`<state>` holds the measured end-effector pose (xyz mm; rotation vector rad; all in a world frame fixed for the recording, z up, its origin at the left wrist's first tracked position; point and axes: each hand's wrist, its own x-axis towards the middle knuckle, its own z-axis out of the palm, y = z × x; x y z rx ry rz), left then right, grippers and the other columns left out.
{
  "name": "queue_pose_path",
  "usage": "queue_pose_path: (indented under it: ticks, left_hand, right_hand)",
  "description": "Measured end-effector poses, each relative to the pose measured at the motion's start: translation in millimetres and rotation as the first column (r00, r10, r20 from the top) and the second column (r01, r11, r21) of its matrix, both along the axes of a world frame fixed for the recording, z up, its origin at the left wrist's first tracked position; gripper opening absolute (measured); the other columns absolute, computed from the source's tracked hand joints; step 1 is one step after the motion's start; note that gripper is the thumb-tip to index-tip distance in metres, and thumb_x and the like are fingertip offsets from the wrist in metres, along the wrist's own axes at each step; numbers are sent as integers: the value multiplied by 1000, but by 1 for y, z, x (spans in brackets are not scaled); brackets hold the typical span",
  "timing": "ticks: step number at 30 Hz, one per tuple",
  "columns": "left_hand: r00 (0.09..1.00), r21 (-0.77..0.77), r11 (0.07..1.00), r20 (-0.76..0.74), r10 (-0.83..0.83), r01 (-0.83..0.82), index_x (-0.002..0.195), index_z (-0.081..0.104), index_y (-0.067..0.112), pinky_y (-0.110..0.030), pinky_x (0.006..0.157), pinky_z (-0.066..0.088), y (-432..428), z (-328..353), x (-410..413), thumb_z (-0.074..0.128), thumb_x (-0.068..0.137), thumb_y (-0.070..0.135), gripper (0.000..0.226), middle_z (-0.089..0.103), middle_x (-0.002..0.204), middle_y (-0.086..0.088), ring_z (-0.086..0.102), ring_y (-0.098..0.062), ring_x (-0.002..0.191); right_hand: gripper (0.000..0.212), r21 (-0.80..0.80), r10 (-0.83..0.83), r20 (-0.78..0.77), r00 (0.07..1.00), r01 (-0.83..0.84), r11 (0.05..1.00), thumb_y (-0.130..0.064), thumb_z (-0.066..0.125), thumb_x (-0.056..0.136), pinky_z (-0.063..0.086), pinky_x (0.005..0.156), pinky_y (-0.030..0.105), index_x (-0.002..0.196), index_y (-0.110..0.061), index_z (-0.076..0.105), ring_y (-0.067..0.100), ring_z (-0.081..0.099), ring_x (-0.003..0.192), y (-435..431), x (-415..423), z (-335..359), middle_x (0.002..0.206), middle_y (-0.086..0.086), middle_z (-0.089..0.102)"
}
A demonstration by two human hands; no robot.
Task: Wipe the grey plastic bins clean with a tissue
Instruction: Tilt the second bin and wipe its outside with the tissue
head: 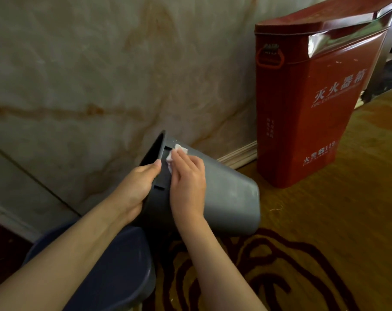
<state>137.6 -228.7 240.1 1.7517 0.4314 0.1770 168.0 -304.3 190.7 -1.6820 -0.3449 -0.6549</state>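
A grey plastic bin (226,194) is tipped on its side above the carpet, its open mouth facing left toward the wall. My left hand (136,187) grips the bin's rim, thumb on the outside. My right hand (188,180) lies flat on the bin's outer wall just behind the rim and presses a crumpled white tissue (177,152) against it. A second grey bin (114,272) sits under my left forearm at the lower left, partly hidden by the arm.
A tall red fire-extinguisher box (309,104) stands to the right against the marble wall (89,75). Patterned yellow and dark red carpet (325,254) covers the floor. A dark wooden edge shows at the far lower left.
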Motion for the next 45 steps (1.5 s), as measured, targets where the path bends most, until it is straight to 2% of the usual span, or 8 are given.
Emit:
queue_pose_path:
  ticks: [12,17,20,25,34,39,41,45]
  left_hand:
    - [999,6,999,-36,-39,39,90,66,19,-24,69,50,7,-3,-11,40,95,28,28,76,79,8,71,-6,79]
    - [997,0,999,-52,-52,52,92,67,21,-24,74,50,10,-4,-22,40,95,28,28,76,87,7,70,-6,86]
    - [997,-32,998,-59,-48,46,96,66,20,-22,72,51,12,-6,-31,39,95,26,27,76,90,6,70,-7,87]
    - [999,-48,998,-13,-35,34,93,66,11,-21,69,54,9,-9,-36,37,95,17,30,76,84,-1,70,-8,77]
    - [994,-93,992,-52,-94,89,99,65,17,-21,67,53,15,-6,-30,40,94,25,26,76,91,3,70,-9,87]
    - [992,-109,989,-69,-104,97,98,66,17,-19,65,54,17,-5,-30,40,94,25,27,76,93,3,70,-9,88]
    - [989,-93,989,-81,-124,117,99,67,19,-22,73,52,16,-5,-30,41,94,26,28,75,98,3,69,-9,93]
    - [984,-83,986,-92,-152,145,96,69,21,-18,69,53,13,-3,-24,42,94,27,28,75,97,6,68,-7,94]
  right_hand:
    - [25,-42,-237,-628,741,272,962,-22,45,96,35,80,22,113,-18,63,3,42,88,-122,43,-123,116,8,59]
    - [24,20,-240,-547,802,299,954,-19,51,94,34,72,19,112,-13,65,10,50,84,-104,40,-73,105,9,63]
    - [18,80,-58,-273,960,83,993,-10,56,90,30,68,17,101,-9,71,27,59,85,-66,31,-10,85,9,67]
    - [20,21,182,-40,982,-182,983,-3,56,86,33,71,23,102,-2,68,33,56,91,-6,12,45,91,19,70]
    - [23,-158,46,-206,977,-80,984,-4,55,88,27,73,14,107,-7,68,27,54,92,-61,37,-35,101,10,71]
    - [25,-262,-235,-665,709,74,962,-21,47,95,41,86,35,112,-12,63,26,55,100,-130,51,-98,117,15,58]
    - [25,-294,-297,-662,688,126,947,-19,47,95,44,86,40,109,-7,63,31,55,102,-137,49,-97,114,17,60]
    - [23,-245,-231,-348,908,150,958,-7,50,92,38,80,32,107,-4,66,34,54,97,-102,43,-47,102,15,70]
